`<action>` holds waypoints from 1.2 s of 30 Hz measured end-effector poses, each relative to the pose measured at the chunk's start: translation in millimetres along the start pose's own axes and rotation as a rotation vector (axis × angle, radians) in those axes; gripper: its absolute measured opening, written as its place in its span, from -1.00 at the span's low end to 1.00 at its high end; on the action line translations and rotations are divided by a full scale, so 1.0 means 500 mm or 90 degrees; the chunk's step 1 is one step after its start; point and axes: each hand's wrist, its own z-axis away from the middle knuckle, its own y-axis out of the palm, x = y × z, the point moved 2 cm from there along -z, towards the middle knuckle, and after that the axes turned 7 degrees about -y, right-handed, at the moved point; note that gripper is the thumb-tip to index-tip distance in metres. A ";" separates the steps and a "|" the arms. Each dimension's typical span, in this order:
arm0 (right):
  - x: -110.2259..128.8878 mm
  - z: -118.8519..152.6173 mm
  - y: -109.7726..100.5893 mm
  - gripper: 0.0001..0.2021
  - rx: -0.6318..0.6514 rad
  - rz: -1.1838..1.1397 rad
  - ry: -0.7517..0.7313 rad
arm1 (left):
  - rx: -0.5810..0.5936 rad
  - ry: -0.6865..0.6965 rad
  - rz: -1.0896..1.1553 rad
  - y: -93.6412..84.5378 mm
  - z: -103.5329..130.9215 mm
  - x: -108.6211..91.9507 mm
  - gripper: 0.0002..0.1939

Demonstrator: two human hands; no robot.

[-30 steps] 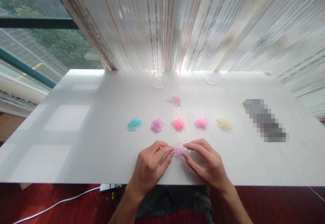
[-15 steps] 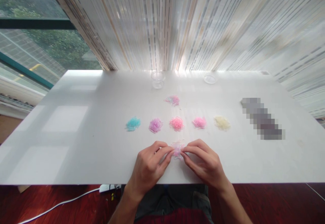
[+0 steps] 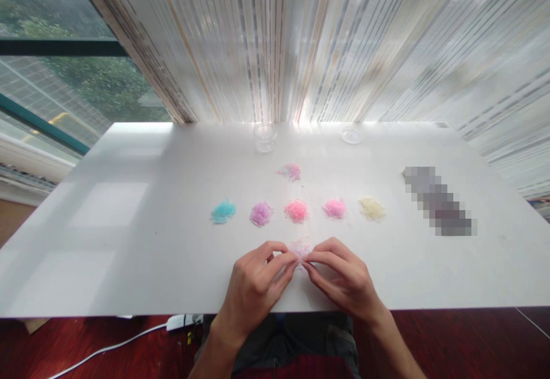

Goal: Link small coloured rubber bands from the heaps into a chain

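Observation:
My left hand (image 3: pixel 262 276) and my right hand (image 3: pixel 339 270) meet close to the table's front edge, thumb and fingers of each pinched together. Their fingertips nearly touch over a mixed pile of pale pink and lilac small rubber bands (image 3: pixel 301 245). Both pinch at rubber bands there; the fingers hide how many. Beyond the hands, sorted piles lie in a row: turquoise bands (image 3: pixel 224 212), purple bands (image 3: pixel 261 214), coral-pink bands (image 3: pixel 296 211), pink bands (image 3: pixel 334 208) and pale yellow bands (image 3: pixel 372 209). Farther back lies another mixed pile (image 3: pixel 290 172).
At the back of the white table (image 3: pixel 129 253) stand a clear plastic cup (image 3: pixel 265 138) and a clear round lid (image 3: pixel 352 135). A blurred-out object (image 3: pixel 440 201) lies on the right. Striped curtains (image 3: pixel 275 41) hang behind the table. A power strip (image 3: pixel 178 322) lies below, left.
The fingertips of both hands have come closer together over the mixed pile, covering more of its middle. The view has shifted slightly; the sorted piles look unchanged.

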 end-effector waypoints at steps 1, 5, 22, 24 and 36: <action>0.001 0.000 0.000 -0.78 -0.002 -0.001 -0.002 | -0.002 0.002 0.004 0.001 -0.001 -0.002 -0.90; 0.002 -0.001 -0.001 -0.79 -0.005 0.000 0.001 | -0.008 0.004 0.032 0.006 -0.002 -0.002 -0.90; -0.001 0.001 -0.001 -0.82 0.008 0.004 0.010 | -0.012 -0.030 0.140 0.007 0.003 0.004 -0.88; -0.001 0.001 -0.001 -0.82 0.012 0.007 0.015 | -0.010 -0.034 0.151 0.007 0.003 0.003 -0.87; 0.003 -0.005 -0.003 -0.88 0.027 0.005 0.034 | 0.023 -0.061 0.186 0.017 0.003 0.002 -0.89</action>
